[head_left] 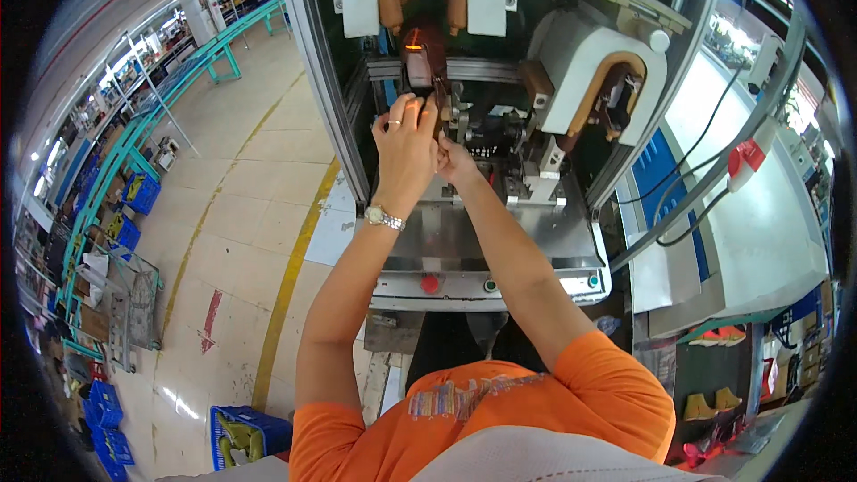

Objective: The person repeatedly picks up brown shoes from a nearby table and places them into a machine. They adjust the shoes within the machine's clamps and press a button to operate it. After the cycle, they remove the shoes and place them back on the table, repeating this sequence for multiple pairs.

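A dark brown shoe upper (432,41) sits over a form on the machine, with an orange line of light across its top and a paler patch below. My left hand (409,141) bends its fingers over the near end of this upper; a ring and a wristwatch show on it. Close against it, my right hand (455,162) is closed at the upper's lower right edge, its fingertips partly hidden by the left hand. Metal clamps and brackets (500,138) stand just right of the hands.
White housings with brown U-shaped pads (609,67) flank the work spot above and right. The machine's metal ledge (536,241) carries a red button (429,284) and green ones. A blue basket (250,433) stands on the floor at lower left; tan boots (711,404) rest at lower right.
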`<state>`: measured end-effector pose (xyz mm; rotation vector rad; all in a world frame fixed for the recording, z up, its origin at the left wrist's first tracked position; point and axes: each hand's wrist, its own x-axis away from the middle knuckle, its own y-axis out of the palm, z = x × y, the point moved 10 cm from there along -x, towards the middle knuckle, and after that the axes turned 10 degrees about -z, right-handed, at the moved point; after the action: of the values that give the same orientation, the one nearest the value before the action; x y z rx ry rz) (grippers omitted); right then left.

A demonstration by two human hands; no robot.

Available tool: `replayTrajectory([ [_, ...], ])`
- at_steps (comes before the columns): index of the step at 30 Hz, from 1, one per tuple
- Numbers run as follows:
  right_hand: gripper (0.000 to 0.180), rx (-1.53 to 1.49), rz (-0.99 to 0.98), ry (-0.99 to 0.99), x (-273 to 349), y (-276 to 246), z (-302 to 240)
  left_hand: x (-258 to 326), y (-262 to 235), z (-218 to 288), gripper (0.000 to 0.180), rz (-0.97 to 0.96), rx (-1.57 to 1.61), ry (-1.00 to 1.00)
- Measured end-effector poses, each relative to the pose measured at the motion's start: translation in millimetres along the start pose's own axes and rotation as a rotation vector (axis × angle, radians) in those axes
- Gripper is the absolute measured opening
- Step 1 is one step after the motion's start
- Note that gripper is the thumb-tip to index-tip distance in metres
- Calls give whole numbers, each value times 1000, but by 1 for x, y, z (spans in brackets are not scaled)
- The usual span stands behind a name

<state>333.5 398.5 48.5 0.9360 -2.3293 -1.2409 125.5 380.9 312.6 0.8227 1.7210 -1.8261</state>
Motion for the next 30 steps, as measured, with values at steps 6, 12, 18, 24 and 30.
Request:
replayTrajectory([
  [6,12,409,185,-89,92,-21,-25,73,-29,-44,45,256,330,-154],
  [12,17,1482,792,-811,295,-89,-134,428,185,-270,82,-441,951,-1218],
  [18,27,1588,1552,-676,450,-196,-184,418,216,-194,77,-557,883,-1463],
  [24,26,1295,1820,-475,486,-249,-158,406,198,-175,75,-529,857,-1293],
  [30,22,1310,1788,-386,471,-258,-150,416,191,-189,54,-237,687,-1237],
])
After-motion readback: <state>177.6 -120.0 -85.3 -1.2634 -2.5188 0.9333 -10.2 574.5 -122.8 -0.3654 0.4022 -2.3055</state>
